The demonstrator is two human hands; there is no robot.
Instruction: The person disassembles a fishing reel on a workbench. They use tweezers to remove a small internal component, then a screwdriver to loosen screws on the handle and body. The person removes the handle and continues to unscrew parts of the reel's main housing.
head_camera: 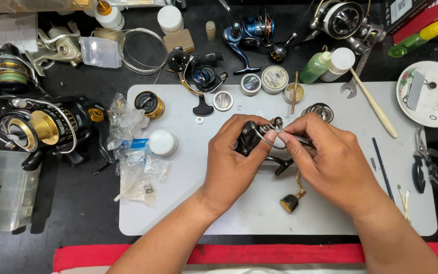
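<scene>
My left hand (232,161) grips the dark body of a spinning fishing reel (251,138) over the middle of a grey work mat (193,213). The reel's gold crank handle with a dark knob (291,201) hangs below, toward me. My right hand (328,163) pinches a thin metal tool (294,137) whose tip meets the top of the reel, by its wire bail. Fingers of both hands hide much of the reel body.
Small tins (275,79), a gold spool (150,103), plastic bags (135,162) and a white cap (162,142) lie on the mat. Other reels (36,128) sit left and at the back. Right: white dish (428,94), pliers (424,161), wooden stick (374,104), wrench (353,81).
</scene>
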